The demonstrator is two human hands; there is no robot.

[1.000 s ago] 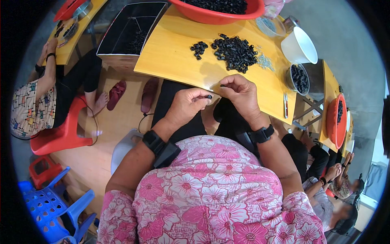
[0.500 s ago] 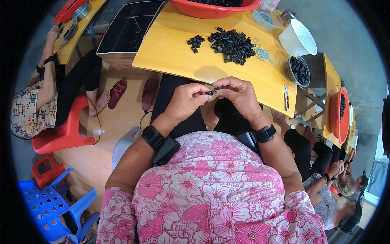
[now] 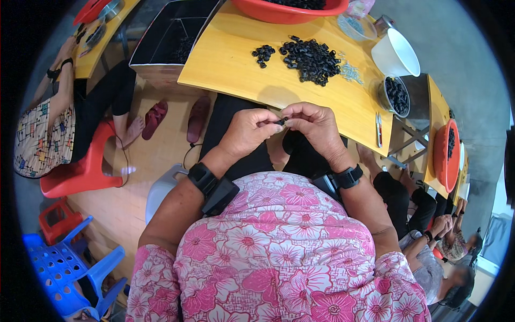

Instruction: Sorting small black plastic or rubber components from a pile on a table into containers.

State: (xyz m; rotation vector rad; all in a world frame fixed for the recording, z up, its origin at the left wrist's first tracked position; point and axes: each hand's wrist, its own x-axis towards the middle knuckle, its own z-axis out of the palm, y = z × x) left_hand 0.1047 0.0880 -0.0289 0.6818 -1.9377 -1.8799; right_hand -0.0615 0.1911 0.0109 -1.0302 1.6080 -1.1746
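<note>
Just off the table's near edge, my two hands meet fingertip to fingertip. My left hand (image 3: 248,132) pinches a small black part (image 3: 280,122) between thumb and forefinger. From the other side my right hand (image 3: 316,127) closes thumb and forefinger on the same part; fingers hide most of it, and its exact kind is too small to tell. Beyond the hands, a heap of small black parts (image 3: 311,60) lies on the yellow table (image 3: 230,67). A smaller cluster of black parts (image 3: 263,55) is left of it, and thin silvery pins (image 3: 351,73) are scattered to its right.
A red basin (image 3: 289,12) of black parts stands at the back. On the right are a white tub (image 3: 395,53), a bowl of black parts (image 3: 396,95) and small snips (image 3: 379,130). A black-lined box (image 3: 171,37) adjoins the table's left. Other people sit on both sides.
The view has shifted slightly. My hands stay together, and the black part has turned a little between the fingertips. At the left, another person's arm has moved.
</note>
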